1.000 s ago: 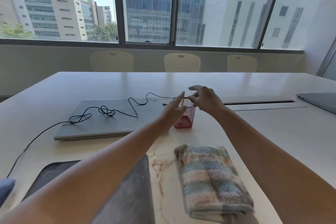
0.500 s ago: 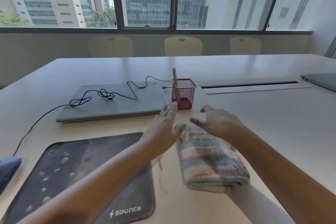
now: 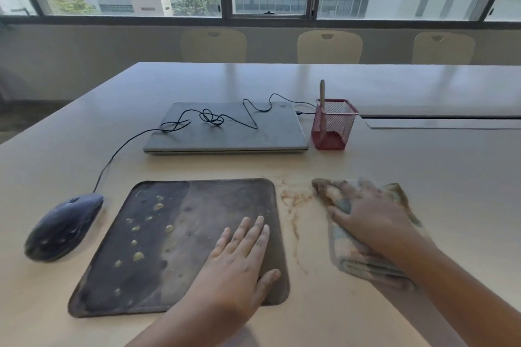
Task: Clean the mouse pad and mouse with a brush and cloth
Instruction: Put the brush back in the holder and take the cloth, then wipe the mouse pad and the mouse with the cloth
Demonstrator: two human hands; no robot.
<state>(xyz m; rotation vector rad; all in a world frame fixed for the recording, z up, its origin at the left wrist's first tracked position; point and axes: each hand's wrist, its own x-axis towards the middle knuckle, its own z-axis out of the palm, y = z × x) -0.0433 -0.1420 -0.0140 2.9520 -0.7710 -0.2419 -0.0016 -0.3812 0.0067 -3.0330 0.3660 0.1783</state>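
A dark mouse pad (image 3: 169, 236) lies in front of me, spotted with yellowish drops on its left half. My left hand (image 3: 239, 259) rests flat on the pad's near right corner, fingers together. A dark wired mouse (image 3: 63, 225) sits left of the pad. My right hand (image 3: 369, 217) presses down on a folded striped cloth (image 3: 363, 259) to the right of the pad, fingers curled into it. The brush's wooden handle (image 3: 322, 93) stands upright in a red mesh cup (image 3: 332, 124) behind the cloth.
A closed grey laptop (image 3: 225, 129) lies behind the pad with the mouse's black cable (image 3: 208, 117) coiled on its lid. Brown stains (image 3: 294, 203) mark the table between pad and cloth. Three chairs stand at the far edge under the windows.
Both hands came back from the red cup toward me. The left hand settled on the mouse pad and the right hand came down onto the cloth. The view tilted downward.
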